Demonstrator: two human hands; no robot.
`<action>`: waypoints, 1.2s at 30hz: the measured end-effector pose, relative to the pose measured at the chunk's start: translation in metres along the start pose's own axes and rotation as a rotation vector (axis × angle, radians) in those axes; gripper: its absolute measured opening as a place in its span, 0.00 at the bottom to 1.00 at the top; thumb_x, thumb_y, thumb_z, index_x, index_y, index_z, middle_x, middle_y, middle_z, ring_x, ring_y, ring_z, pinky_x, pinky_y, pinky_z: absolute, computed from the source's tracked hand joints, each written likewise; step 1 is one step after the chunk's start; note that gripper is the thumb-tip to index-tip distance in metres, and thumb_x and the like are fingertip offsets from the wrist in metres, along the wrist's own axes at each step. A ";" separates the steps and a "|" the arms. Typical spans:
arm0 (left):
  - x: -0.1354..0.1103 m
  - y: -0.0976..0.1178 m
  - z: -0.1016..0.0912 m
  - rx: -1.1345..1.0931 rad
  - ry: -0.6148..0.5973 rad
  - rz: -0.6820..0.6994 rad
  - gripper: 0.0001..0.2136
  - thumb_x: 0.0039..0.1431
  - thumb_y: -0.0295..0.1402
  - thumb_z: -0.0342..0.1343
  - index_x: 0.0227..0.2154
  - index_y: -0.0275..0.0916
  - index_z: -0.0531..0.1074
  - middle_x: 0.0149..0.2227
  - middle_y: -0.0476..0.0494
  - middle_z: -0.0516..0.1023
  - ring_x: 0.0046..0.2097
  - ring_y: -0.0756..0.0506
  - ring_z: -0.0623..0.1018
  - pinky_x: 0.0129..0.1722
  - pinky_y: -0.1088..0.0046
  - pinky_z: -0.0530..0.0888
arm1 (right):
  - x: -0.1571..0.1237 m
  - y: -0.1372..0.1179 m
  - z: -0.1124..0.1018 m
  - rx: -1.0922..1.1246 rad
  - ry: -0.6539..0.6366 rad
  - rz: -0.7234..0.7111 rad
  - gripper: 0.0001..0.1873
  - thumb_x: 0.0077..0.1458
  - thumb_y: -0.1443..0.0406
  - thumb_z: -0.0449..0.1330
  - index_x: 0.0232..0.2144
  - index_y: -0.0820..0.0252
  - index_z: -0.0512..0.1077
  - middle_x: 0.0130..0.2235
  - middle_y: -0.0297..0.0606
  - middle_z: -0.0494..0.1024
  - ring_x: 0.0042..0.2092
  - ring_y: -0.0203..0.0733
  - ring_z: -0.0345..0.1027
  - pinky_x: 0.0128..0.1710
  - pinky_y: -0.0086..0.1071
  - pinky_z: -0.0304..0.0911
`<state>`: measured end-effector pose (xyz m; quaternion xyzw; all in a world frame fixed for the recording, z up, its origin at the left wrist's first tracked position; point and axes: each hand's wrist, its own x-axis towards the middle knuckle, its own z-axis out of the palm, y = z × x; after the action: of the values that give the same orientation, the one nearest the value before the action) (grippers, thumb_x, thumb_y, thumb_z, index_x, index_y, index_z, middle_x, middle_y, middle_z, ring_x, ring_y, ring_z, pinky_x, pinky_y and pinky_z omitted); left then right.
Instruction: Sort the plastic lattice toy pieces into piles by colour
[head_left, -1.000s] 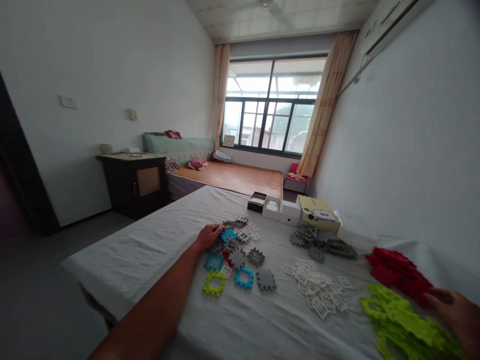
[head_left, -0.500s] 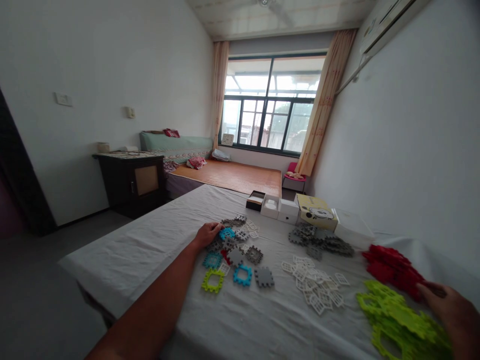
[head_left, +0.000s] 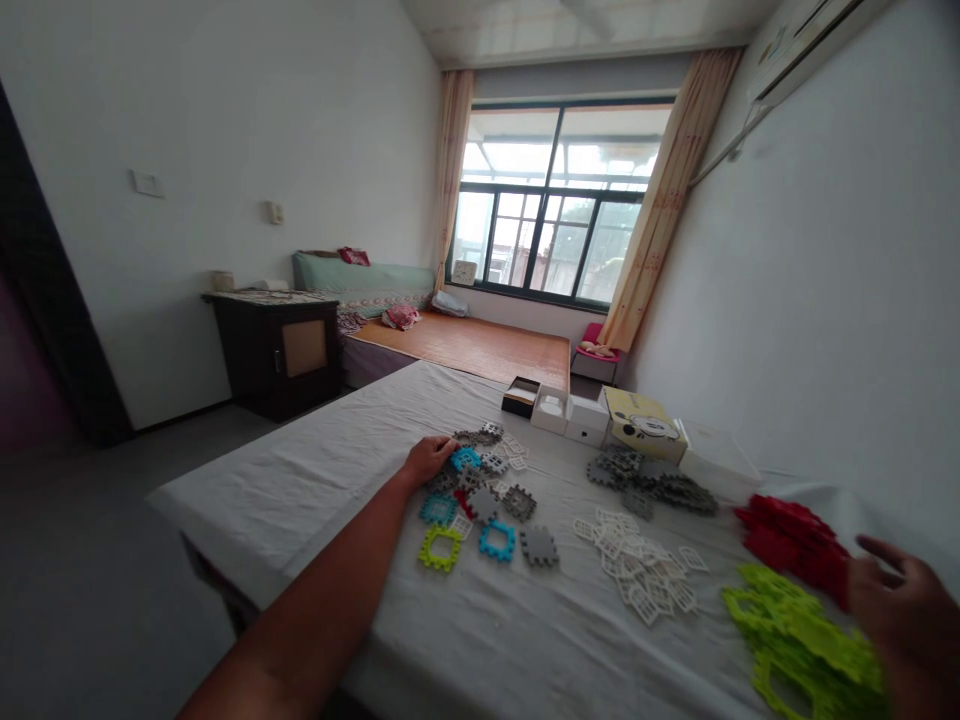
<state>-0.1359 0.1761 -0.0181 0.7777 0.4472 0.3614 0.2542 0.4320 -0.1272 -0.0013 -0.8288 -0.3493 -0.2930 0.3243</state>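
My left hand [head_left: 431, 458] rests at the left edge of a mixed pile, its fingers closed together. What they hold, if anything, is hidden. Right beside its fingertips lies a blue tile [head_left: 466, 458] with notched edges, among grey tiles [head_left: 519, 503]. A green square frame [head_left: 439, 548], a blue frame [head_left: 497, 541] and a grey tile [head_left: 540, 546] lie nearer to me. At the right edge, my right hand [head_left: 904, 595] is beside the red pieces [head_left: 791, 540], with its index finger and thumb apart and nothing visible between them. Below it is a heap of lime-green pieces [head_left: 806, 635].
White lattice pieces [head_left: 637, 560] are spread mid-table, with a dark grey pile [head_left: 652, 482] behind them. Along the far edge stand a black box [head_left: 520, 397], white boxes [head_left: 587, 419], a yellow box [head_left: 643, 424] and a clear container [head_left: 718, 458]. A grey-white cloth [head_left: 322, 480] covers the table.
My right hand's fingers have spread apart beside the red pieces, where they were closer together. My left hand stays at the mixed pile. The whole view has shifted slightly.
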 end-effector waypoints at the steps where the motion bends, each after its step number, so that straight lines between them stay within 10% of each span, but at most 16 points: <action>1: 0.000 0.000 0.000 0.006 0.003 0.004 0.22 0.53 0.47 0.43 0.33 0.37 0.77 0.31 0.46 0.79 0.35 0.45 0.75 0.34 0.76 0.66 | -0.005 -0.024 -0.004 0.032 -0.001 0.031 0.25 0.50 0.54 0.45 0.48 0.49 0.68 0.30 0.53 0.76 0.29 0.56 0.70 0.26 0.45 0.61; 4: -0.001 -0.001 0.001 0.015 0.016 -0.003 0.21 0.53 0.47 0.44 0.33 0.38 0.77 0.30 0.46 0.79 0.33 0.46 0.74 0.31 0.76 0.65 | -0.030 -0.114 -0.016 0.244 -0.230 -0.059 0.21 0.51 0.55 0.48 0.45 0.51 0.68 0.38 0.47 0.77 0.35 0.51 0.72 0.33 0.39 0.65; 8: -0.002 -0.001 0.002 -0.013 0.024 -0.034 0.21 0.53 0.47 0.44 0.31 0.38 0.77 0.28 0.46 0.79 0.31 0.46 0.74 0.30 0.76 0.65 | -0.082 -0.236 -0.026 0.511 -0.708 -0.555 0.18 0.52 0.54 0.50 0.44 0.52 0.69 0.43 0.40 0.75 0.42 0.45 0.70 0.42 0.38 0.64; 13: -0.002 -0.004 0.002 -0.053 0.027 -0.032 0.25 0.56 0.49 0.39 0.27 0.37 0.77 0.27 0.45 0.78 0.30 0.47 0.74 0.31 0.76 0.66 | -0.131 -0.327 -0.013 0.493 -0.903 -0.825 0.25 0.53 0.54 0.53 0.53 0.53 0.62 0.52 0.41 0.69 0.53 0.47 0.59 0.51 0.41 0.57; 18: -0.002 -0.004 0.002 -0.067 0.033 -0.029 0.26 0.56 0.49 0.38 0.26 0.36 0.77 0.26 0.44 0.78 0.30 0.47 0.74 0.30 0.76 0.66 | -0.149 -0.370 0.008 0.445 -0.951 -0.765 0.34 0.45 0.54 0.60 0.55 0.53 0.59 0.55 0.44 0.65 0.55 0.53 0.54 0.49 0.45 0.56; 26: -0.001 -0.005 0.002 -0.078 0.042 -0.040 0.25 0.55 0.49 0.41 0.26 0.38 0.78 0.27 0.44 0.79 0.31 0.46 0.75 0.29 0.75 0.65 | -0.142 -0.397 0.006 0.678 -0.923 -0.795 0.14 0.50 0.58 0.56 0.40 0.51 0.72 0.39 0.35 0.76 0.41 0.44 0.68 0.42 0.37 0.61; 36: 0.001 -0.008 0.004 -0.123 0.041 -0.008 0.28 0.57 0.50 0.37 0.25 0.36 0.77 0.24 0.44 0.78 0.28 0.47 0.75 0.28 0.76 0.66 | -0.147 -0.440 0.064 0.556 -0.851 -0.612 0.21 0.48 0.56 0.58 0.45 0.57 0.68 0.43 0.43 0.73 0.44 0.47 0.67 0.44 0.38 0.60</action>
<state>-0.1366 0.1802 -0.0261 0.7513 0.4323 0.4032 0.2935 0.0246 0.1032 0.0012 -0.6190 -0.7354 0.0875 0.2617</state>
